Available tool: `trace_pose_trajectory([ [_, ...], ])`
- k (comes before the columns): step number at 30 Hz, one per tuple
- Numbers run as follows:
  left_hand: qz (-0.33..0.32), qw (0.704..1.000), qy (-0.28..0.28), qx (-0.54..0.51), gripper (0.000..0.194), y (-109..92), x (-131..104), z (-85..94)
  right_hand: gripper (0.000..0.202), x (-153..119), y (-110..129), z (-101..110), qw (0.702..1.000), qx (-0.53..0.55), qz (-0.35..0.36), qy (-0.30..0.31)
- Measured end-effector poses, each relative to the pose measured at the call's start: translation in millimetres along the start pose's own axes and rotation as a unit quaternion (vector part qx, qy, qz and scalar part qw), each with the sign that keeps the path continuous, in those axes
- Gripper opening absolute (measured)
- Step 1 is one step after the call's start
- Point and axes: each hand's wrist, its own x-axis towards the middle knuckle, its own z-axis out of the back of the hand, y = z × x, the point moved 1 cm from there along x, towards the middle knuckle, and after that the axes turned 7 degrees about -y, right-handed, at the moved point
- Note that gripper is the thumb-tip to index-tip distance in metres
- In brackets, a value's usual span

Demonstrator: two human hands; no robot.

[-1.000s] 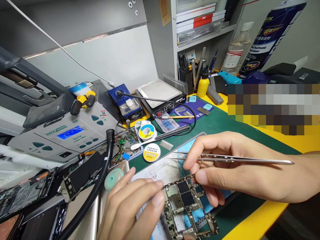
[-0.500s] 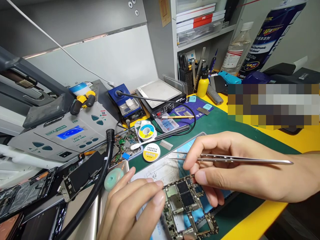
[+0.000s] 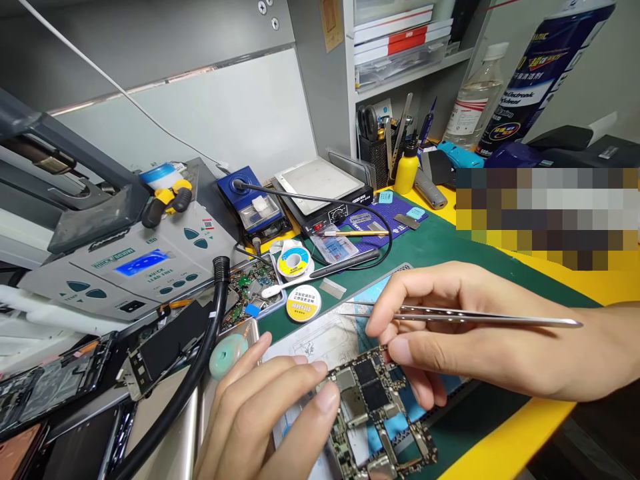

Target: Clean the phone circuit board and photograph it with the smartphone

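A phone circuit board (image 3: 373,393) with an open frame shape, two black chips and metal shields is held up in front of me. My left hand (image 3: 270,407) grips its left edge, thumb over the near face and the other fingers bent behind. Between the fingers of my right hand (image 3: 465,333) lies a pair of metal tweezers (image 3: 440,315), tips pointing left and slightly apart. That thumb also touches the board's top right corner. Beneath the board is a blue and white printed mat (image 3: 325,333), partly hidden by both hands.
A hot-air station (image 3: 145,267) with its black hose (image 3: 200,367) stands left. Behind are a solder spool (image 3: 291,261), a round tin (image 3: 303,303), a soldering iron (image 3: 345,264) and a heating plate (image 3: 320,187). Opened phones (image 3: 55,380) lie at lower left. Bottles (image 3: 473,100) stand back right.
My left thumb has shifted a little right, further over the board's edge. The board has tilted slightly. My right hand and the tweezers have barely moved.
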Motion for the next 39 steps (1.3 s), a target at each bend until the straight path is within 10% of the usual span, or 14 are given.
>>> trace_pose_trajectory([
  [5, 0.02, 0.999, -0.01, 0.031, 0.044, -8, -3, -0.5, 0.015, 0, 0, 0, 1.0, -0.016, 0.011, -0.001],
  [12, -0.032, 0.998, 0.06, -0.002, 0.043, 36, -12, 4.3, 0.018, 0, 1, 1, 1.0, -0.024, 0.014, -0.005],
  [20, 0.05, 0.999, 0.002, 0.015, 0.044, -8, -4, 2.7, 0.019, 1, -1, 0, 1.0, -0.019, 0.017, -0.008],
  [39, 0.012, 0.998, 0.056, -0.012, 0.034, 34, -12, 4.0, 0.017, -1, 1, 0, 1.0, -0.012, 0.019, -0.006],
])
